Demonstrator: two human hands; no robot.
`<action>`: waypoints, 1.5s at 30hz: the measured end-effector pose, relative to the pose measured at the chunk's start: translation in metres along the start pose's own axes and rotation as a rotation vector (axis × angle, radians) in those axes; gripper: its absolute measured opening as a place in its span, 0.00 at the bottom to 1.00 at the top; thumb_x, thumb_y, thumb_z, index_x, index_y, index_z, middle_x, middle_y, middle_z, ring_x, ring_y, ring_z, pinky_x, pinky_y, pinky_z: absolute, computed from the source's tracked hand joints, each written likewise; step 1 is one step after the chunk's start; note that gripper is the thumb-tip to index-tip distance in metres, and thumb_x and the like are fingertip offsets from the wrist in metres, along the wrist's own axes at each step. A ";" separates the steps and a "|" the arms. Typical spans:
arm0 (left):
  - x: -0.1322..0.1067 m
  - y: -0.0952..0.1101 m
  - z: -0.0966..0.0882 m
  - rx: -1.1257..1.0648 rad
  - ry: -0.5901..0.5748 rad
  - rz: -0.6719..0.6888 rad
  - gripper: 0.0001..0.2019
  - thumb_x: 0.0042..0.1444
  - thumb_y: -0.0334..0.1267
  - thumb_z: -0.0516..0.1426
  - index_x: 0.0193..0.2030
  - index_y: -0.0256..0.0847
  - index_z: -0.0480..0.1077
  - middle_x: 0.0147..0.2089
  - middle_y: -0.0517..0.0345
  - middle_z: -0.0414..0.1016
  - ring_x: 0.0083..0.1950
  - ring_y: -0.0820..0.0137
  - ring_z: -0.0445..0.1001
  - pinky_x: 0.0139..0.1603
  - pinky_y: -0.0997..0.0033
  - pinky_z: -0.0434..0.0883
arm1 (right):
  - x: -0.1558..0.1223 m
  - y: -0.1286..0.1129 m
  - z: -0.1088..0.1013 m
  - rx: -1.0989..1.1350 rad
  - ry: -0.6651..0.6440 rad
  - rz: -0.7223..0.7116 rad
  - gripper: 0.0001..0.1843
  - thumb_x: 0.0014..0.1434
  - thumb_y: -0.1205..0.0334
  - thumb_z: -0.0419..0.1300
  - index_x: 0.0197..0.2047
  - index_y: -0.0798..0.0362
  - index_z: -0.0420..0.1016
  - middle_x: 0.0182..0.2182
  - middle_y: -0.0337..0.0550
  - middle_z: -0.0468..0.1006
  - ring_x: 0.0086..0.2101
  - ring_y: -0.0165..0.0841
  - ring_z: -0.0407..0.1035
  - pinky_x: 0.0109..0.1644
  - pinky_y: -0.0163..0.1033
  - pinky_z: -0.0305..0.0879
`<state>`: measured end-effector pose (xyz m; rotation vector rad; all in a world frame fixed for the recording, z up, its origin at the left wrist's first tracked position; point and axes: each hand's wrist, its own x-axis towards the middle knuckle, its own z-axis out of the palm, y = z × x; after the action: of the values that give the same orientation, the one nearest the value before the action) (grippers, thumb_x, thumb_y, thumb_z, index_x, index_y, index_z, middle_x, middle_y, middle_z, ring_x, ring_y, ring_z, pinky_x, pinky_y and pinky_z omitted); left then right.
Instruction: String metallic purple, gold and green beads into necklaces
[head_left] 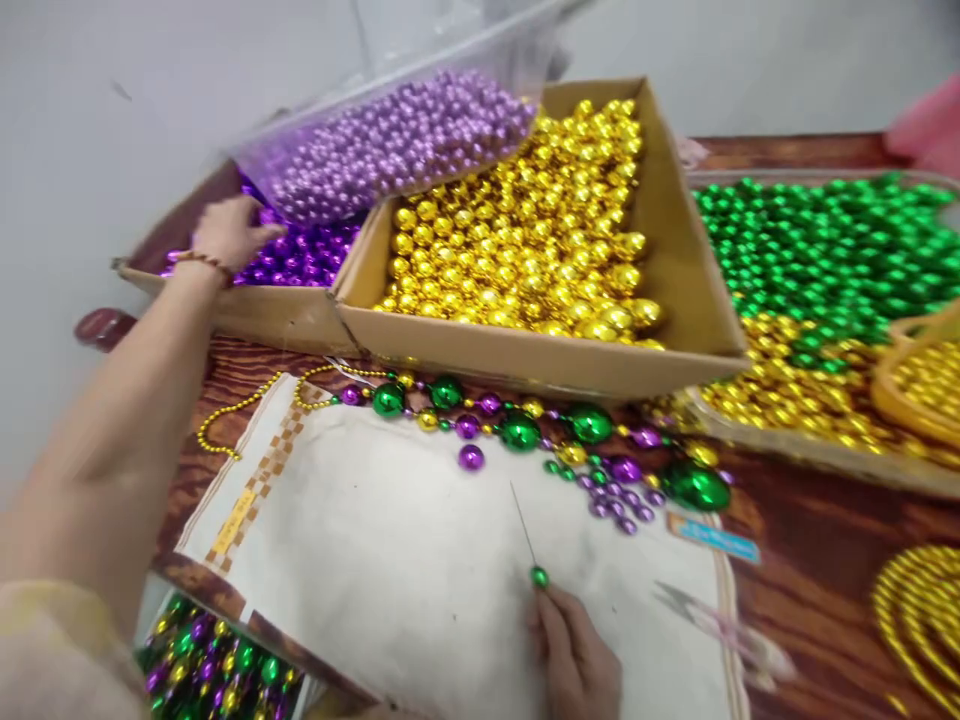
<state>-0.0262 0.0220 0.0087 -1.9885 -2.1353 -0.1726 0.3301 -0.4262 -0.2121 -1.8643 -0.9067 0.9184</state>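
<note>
Fingers of the right hand [574,655] are pinched shut on the lower end of a thin needle [523,525], at the near edge of the view; a small green bead [538,576] is seen on the needle just above the fingertips. The hand is rested on a white cloth [390,590] spread over a dark, wood-grained table [810,550]. A yellow tag [234,520] is sewn near the cloth's left edge and a blue label [712,540] lies by its right side; writing on either is too blurred to be read. Pale snips [705,612] are laid just right of the hand.

Along the cloth's far edge a strand of green, purple and gold beads [517,430] is stretched out. Behind it a cardboard box of gold beads [540,358] is set, with a box of purple beads [255,318] to its left. The left hand [229,232] is laid on those purple beads, fingers curled down; whether any are held cannot be told. A pale grey wall [112,130] is seen beyond.
</note>
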 end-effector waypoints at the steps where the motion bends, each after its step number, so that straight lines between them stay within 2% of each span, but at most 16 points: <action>1: -0.018 0.005 -0.006 -0.063 0.195 -0.028 0.38 0.64 0.59 0.43 0.55 0.17 0.66 0.50 0.47 0.75 0.54 0.64 0.72 0.55 0.51 0.66 | 0.000 -0.002 0.000 0.034 -0.003 -0.004 0.19 0.63 0.44 0.56 0.33 0.50 0.76 0.17 0.37 0.70 0.17 0.32 0.64 0.24 0.35 0.64; 3: -0.073 0.024 -0.010 -0.260 0.499 0.082 0.33 0.64 0.55 0.51 0.60 0.22 0.62 0.52 0.47 0.74 0.50 0.69 0.73 0.54 0.57 0.68 | 0.001 -0.004 0.000 0.088 -0.002 -0.022 0.18 0.64 0.47 0.56 0.32 0.51 0.75 0.16 0.35 0.68 0.17 0.31 0.63 0.24 0.35 0.63; 4: -0.109 0.037 -0.007 -0.364 0.551 0.199 0.29 0.63 0.52 0.54 0.60 0.28 0.64 0.53 0.48 0.74 0.51 0.68 0.72 0.54 0.59 0.69 | 0.001 -0.004 -0.001 0.108 -0.002 -0.032 0.17 0.64 0.49 0.56 0.32 0.51 0.74 0.16 0.35 0.68 0.17 0.30 0.62 0.24 0.35 0.62; 8: -0.252 0.108 0.044 -0.692 0.076 0.617 0.21 0.60 0.48 0.59 0.57 0.41 0.70 0.49 0.47 0.77 0.47 0.62 0.76 0.49 0.63 0.73 | 0.003 0.000 -0.004 0.189 -0.042 -0.098 0.14 0.66 0.52 0.55 0.35 0.52 0.74 0.20 0.36 0.72 0.17 0.28 0.64 0.23 0.33 0.64; 9: -0.277 0.125 0.061 -0.734 -0.054 0.607 0.20 0.61 0.49 0.58 0.57 0.42 0.70 0.49 0.46 0.77 0.47 0.61 0.76 0.48 0.62 0.73 | 0.003 0.002 -0.004 0.207 -0.054 -0.119 0.14 0.66 0.53 0.55 0.36 0.53 0.74 0.21 0.36 0.73 0.17 0.27 0.64 0.23 0.33 0.65; 11: -0.308 0.149 0.093 -0.787 -0.164 0.520 0.19 0.62 0.51 0.56 0.54 0.42 0.72 0.47 0.45 0.77 0.47 0.58 0.76 0.49 0.60 0.72 | 0.003 0.005 -0.004 0.235 -0.066 -0.155 0.13 0.66 0.53 0.55 0.37 0.53 0.73 0.22 0.36 0.73 0.17 0.27 0.65 0.22 0.33 0.65; 13: -0.318 0.159 0.114 -0.807 -0.190 0.435 0.19 0.61 0.52 0.56 0.53 0.42 0.73 0.48 0.43 0.76 0.51 0.55 0.74 0.53 0.58 0.70 | 0.003 0.006 -0.004 0.258 -0.065 -0.183 0.13 0.66 0.54 0.55 0.37 0.53 0.73 0.21 0.35 0.73 0.17 0.26 0.65 0.22 0.33 0.65; 16: -0.317 0.157 0.123 -0.838 -0.174 0.382 0.19 0.59 0.52 0.59 0.51 0.43 0.74 0.51 0.42 0.74 0.54 0.53 0.72 0.58 0.53 0.67 | 0.003 0.007 -0.002 0.295 -0.058 -0.210 0.13 0.66 0.54 0.55 0.36 0.54 0.72 0.22 0.35 0.72 0.16 0.26 0.64 0.20 0.32 0.64; 21: -0.325 0.157 0.094 -1.169 -0.077 0.100 0.20 0.52 0.49 0.65 0.48 0.41 0.75 0.51 0.46 0.72 0.52 0.59 0.71 0.56 0.56 0.69 | 0.002 0.004 -0.005 0.389 -0.082 -0.204 0.12 0.66 0.55 0.55 0.37 0.54 0.72 0.22 0.35 0.72 0.17 0.25 0.64 0.20 0.31 0.63; 23: -0.335 0.163 0.075 -1.502 -0.230 -0.076 0.20 0.53 0.49 0.64 0.50 0.42 0.74 0.48 0.50 0.73 0.42 0.66 0.74 0.47 0.63 0.72 | 0.001 0.000 -0.007 0.409 -0.107 -0.210 0.11 0.66 0.57 0.55 0.37 0.54 0.72 0.22 0.35 0.72 0.17 0.25 0.64 0.20 0.31 0.63; 26: -0.350 0.174 0.049 -1.940 -0.608 -0.297 0.19 0.57 0.49 0.62 0.52 0.43 0.73 0.46 0.54 0.75 0.34 0.75 0.75 0.40 0.71 0.73 | -0.003 -0.006 -0.013 0.411 -0.157 -0.236 0.09 0.66 0.59 0.55 0.38 0.54 0.73 0.23 0.35 0.73 0.17 0.25 0.65 0.22 0.32 0.65; 29: -0.359 0.181 0.034 -2.104 -0.862 -0.402 0.18 0.58 0.45 0.63 0.53 0.43 0.73 0.50 0.52 0.77 0.41 0.73 0.78 0.43 0.73 0.74 | -0.007 -0.014 -0.019 0.408 -0.174 -0.253 0.09 0.67 0.59 0.55 0.40 0.54 0.73 0.24 0.35 0.74 0.18 0.25 0.66 0.23 0.32 0.65; 32: -0.364 0.187 0.029 -2.127 -0.955 -0.390 0.18 0.58 0.42 0.63 0.55 0.43 0.73 0.50 0.50 0.77 0.47 0.69 0.79 0.46 0.71 0.74 | -0.008 -0.019 -0.025 0.382 -0.189 -0.275 0.09 0.67 0.60 0.54 0.40 0.54 0.73 0.24 0.35 0.74 0.18 0.25 0.66 0.24 0.32 0.65; 38: -0.370 0.199 0.025 -1.932 -0.818 -0.163 0.20 0.54 0.39 0.66 0.54 0.43 0.75 0.45 0.54 0.76 0.42 0.72 0.75 0.38 0.77 0.70 | -0.011 -0.018 -0.030 0.328 -0.252 -0.301 0.09 0.68 0.61 0.53 0.40 0.53 0.73 0.23 0.35 0.73 0.18 0.25 0.65 0.24 0.31 0.63; 43: -0.376 0.206 0.033 -1.645 -0.360 0.069 0.24 0.53 0.38 0.67 0.56 0.44 0.70 0.48 0.54 0.74 0.47 0.71 0.74 0.49 0.71 0.71 | -0.013 -0.011 -0.025 0.387 -0.243 -0.254 0.08 0.68 0.61 0.54 0.41 0.53 0.73 0.23 0.34 0.73 0.17 0.25 0.66 0.23 0.31 0.63; 45: -0.376 0.206 0.037 -1.594 -0.257 0.145 0.21 0.54 0.38 0.66 0.54 0.43 0.70 0.47 0.54 0.74 0.47 0.70 0.74 0.52 0.69 0.72 | -0.013 -0.010 -0.025 0.397 -0.232 -0.243 0.08 0.67 0.61 0.55 0.41 0.53 0.73 0.23 0.34 0.73 0.17 0.25 0.65 0.23 0.31 0.64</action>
<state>0.1994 -0.3180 -0.1292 -2.8428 -2.0338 -2.2512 0.3430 -0.4427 -0.1910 -1.3001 -0.9817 1.0864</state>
